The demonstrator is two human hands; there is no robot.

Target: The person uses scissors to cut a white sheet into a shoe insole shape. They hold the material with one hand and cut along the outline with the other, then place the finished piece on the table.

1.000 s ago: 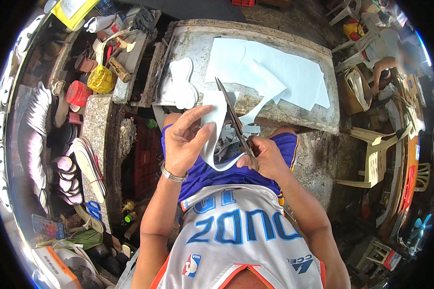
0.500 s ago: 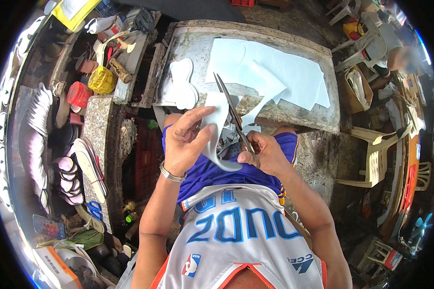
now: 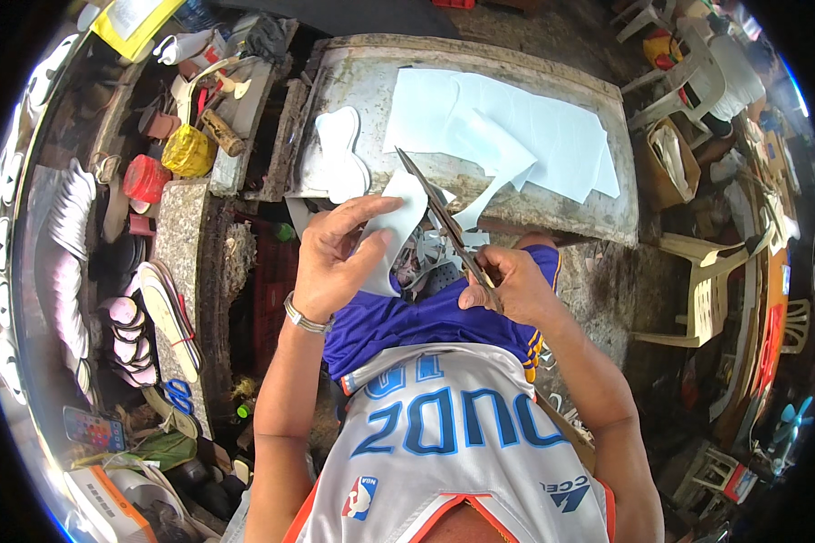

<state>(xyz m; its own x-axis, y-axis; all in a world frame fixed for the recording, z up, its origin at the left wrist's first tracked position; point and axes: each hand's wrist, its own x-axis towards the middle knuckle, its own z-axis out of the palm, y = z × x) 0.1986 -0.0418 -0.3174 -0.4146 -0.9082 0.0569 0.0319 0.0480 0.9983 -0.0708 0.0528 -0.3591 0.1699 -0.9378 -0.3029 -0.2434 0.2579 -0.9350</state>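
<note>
My left hand (image 3: pixel 330 267) pinches a white, thin, flexible sheet piece (image 3: pixel 402 224) between thumb and fingers, over my lap. In my right hand (image 3: pixel 519 282) is a pair of long dark scissors (image 3: pixel 433 201), its handles gripped by the fingers. The blades point away and to the left, close together, alongside the right edge of the white piece. Beyond them on the worn table (image 3: pixel 362 77) lie large white sheets (image 3: pixel 561 149), one strip hanging off the near edge. To their left rest white sole-shaped pieces (image 3: pixel 340 158), stacked.
Small white offcuts (image 3: pixel 436 249) lie below the scissors. Leftward, a bench holds stacked sandals (image 3: pixel 167 317), blue-handled scissors (image 3: pixel 177 395), a red block (image 3: pixel 147 179) and a yellow-wrapped container (image 3: pixel 188 150). A phone (image 3: pixel 93 428) lies lower left. Plastic chairs (image 3: pixel 702 294) stand right.
The scissor blades have come closer together. The curved lower strip of the white piece no longer hangs from it. My left hand has shifted slightly left, my right hand slightly right.
</note>
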